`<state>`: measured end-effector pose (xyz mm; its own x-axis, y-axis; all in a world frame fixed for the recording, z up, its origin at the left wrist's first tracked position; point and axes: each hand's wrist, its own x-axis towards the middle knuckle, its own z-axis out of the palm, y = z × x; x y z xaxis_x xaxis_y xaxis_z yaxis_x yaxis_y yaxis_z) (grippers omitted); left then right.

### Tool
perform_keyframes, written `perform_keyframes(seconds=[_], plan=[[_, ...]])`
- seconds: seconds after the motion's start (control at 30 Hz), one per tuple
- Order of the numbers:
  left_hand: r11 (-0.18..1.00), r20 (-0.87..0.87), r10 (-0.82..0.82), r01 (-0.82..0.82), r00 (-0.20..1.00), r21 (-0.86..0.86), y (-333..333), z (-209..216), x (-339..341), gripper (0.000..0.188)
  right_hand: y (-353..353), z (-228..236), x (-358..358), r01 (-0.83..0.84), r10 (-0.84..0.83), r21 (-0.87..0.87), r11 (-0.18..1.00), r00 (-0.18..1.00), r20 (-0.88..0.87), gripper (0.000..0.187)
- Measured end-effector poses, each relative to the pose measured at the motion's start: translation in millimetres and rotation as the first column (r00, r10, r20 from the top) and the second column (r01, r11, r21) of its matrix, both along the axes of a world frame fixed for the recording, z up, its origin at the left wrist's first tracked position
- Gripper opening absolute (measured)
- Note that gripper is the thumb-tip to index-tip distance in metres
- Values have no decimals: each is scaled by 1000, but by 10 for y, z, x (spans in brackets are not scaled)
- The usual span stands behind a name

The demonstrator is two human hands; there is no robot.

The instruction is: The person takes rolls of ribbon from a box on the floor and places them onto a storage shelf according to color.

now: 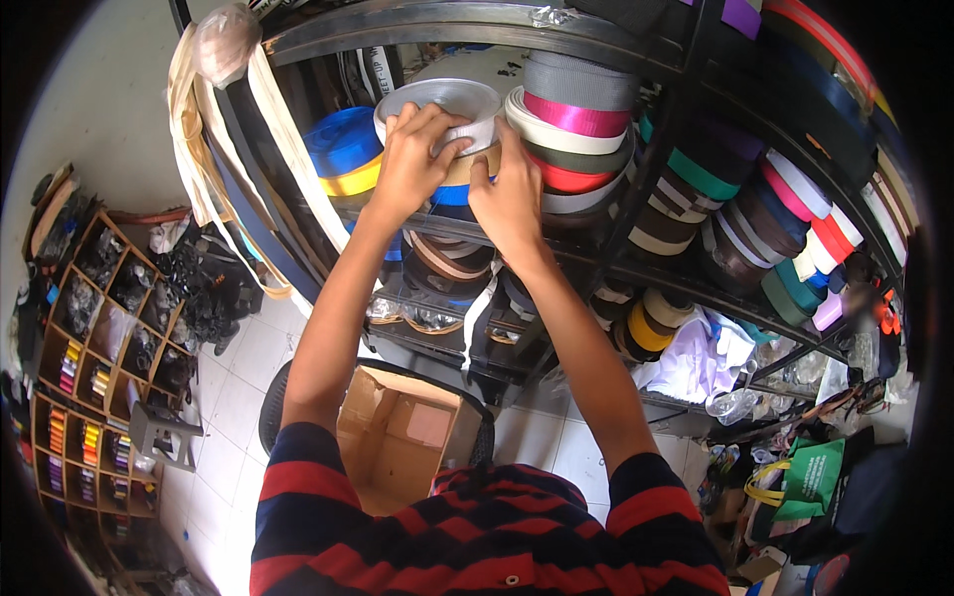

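Note:
A wide roll of white-grey webbing [447, 96] lies on top of a stack on the black shelf. My left hand [422, 154] holds its near rim, with the fingers bent over the edge and the thumb near the front. My right hand [507, 194] is closed about the roll's right side, its index finger reaching up along it and its thumb lower down; its other fingers are partly hidden. Beneath that roll are a tan roll [483, 162] and a blue roll [450, 195]. Left of them, a bright blue roll [343, 139] rests on a yellow roll [353, 181].
Several stacked rolls, one magenta [576, 116], stand right of my hands. More rolls fill the black rack [686, 89]. Pale straps [283, 129] hang at the left. Below are an open cardboard box [373, 437] and a wooden thread rack [84, 397] on the left.

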<state>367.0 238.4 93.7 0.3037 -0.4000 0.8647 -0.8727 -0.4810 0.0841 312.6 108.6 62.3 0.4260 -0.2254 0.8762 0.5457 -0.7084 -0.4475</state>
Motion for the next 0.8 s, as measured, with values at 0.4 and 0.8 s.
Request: perform_keyframes(seconds=[0.4, 0.8], plan=[[786, -244, 415, -481, 876, -389, 1185, -157, 578, 30, -10, 2, -204, 8, -11, -65, 998, 999, -41, 44], [787, -989, 30, -613, 141, -63, 1942, -194, 1278, 75, 725, -99, -507, -518, 554, 197, 832, 763, -334, 40]])
